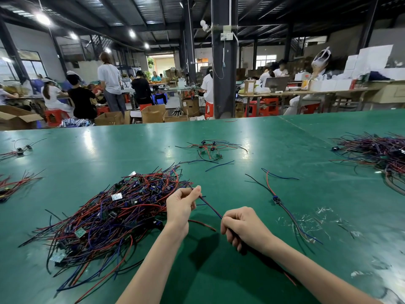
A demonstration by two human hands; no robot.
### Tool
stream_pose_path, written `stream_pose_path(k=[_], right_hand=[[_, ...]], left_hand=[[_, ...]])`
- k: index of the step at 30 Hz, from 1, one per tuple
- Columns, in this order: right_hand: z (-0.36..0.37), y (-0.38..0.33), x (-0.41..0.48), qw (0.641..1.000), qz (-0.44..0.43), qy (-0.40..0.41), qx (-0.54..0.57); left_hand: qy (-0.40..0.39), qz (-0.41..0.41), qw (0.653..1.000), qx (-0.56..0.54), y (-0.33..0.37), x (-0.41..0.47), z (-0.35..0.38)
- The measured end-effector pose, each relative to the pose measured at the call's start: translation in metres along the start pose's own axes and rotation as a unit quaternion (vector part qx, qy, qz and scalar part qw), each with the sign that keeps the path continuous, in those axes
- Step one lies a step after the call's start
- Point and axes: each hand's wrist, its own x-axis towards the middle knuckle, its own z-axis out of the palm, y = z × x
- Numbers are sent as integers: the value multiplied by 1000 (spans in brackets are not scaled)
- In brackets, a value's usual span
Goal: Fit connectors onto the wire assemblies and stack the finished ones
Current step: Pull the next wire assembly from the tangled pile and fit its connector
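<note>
My left hand (pixel 182 205) pinches one end of a thin dark wire (pixel 210 207) just right of the big pile. My right hand (pixel 241 226) grips the same wire lower down, its fingers curled round it, so the wire runs taut between both hands above the green table (pixel 219 270). A large tangled pile of red, blue and black wire assemblies (pixel 114 211) with small circuit boards lies to the left of my hands. One single assembly (pixel 278 199) with a blue connector lies stretched out to the right.
A small cluster of assemblies (pixel 210 148) lies further back in the middle, and another big pile (pixel 379 154) at the far right. Loose wires (pixel 15 183) sit at the left edge. Clear plastic scraps (pixel 317 220) litter the right. People work at tables beyond.
</note>
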Motion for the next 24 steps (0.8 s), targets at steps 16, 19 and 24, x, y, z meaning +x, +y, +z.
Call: stream_pose_path(k=[16, 19, 24], right_hand=[[0, 1, 0, 1000, 6, 6, -6], [0, 1, 0, 1000, 0, 5, -12], [-2, 2, 1, 1000, -6, 9, -24]], left_hand=[[-3, 9, 999, -34, 3, 0, 1], [-3, 8, 999, -33, 2, 1, 0], [-18, 15, 999, -48, -1, 1, 1]])
